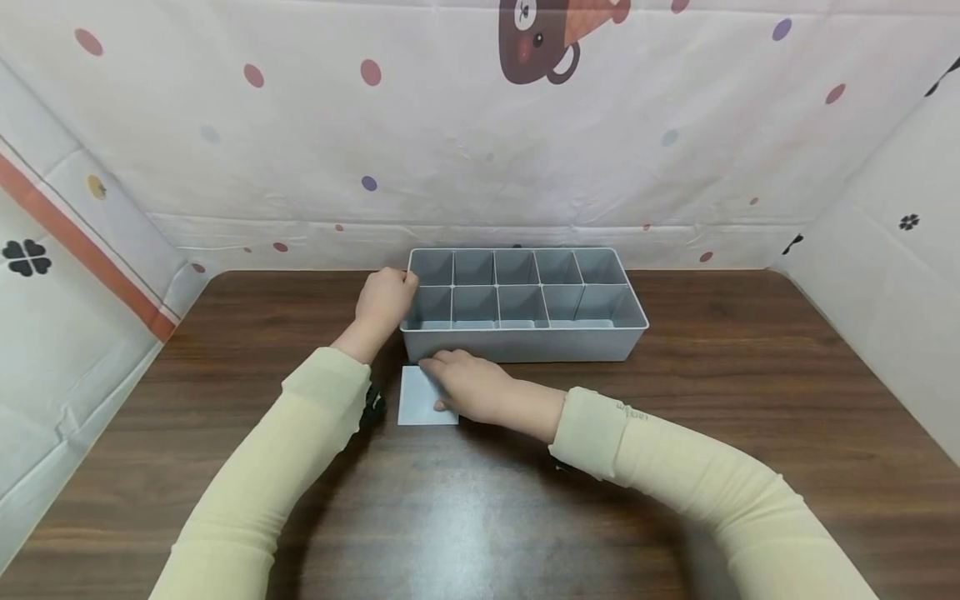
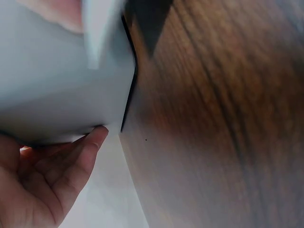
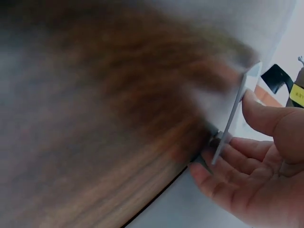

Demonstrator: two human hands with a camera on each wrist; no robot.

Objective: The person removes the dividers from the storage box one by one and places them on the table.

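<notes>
A grey box (image 1: 525,346) with two rows of compartments stands at the back of the table. At its left end, my left hand (image 1: 386,296) grips the rim. In the left wrist view, the fingers (image 2: 78,173) of that hand lie along the far side of the box, near a corner. My right hand (image 1: 480,390) pinches a thin, pale square panel (image 1: 415,402) in front of the box's left front corner. The right wrist view has the panel (image 3: 232,116) edge-on, with the thumb on one face and fingers on the other.
Beneath everything is a dark wood-grain table (image 1: 465,533). A white dotted curtain (image 1: 450,125) hangs right behind the box, and similar sheets line both sides. Each wrist carries a dark device, partly hidden under the sleeves.
</notes>
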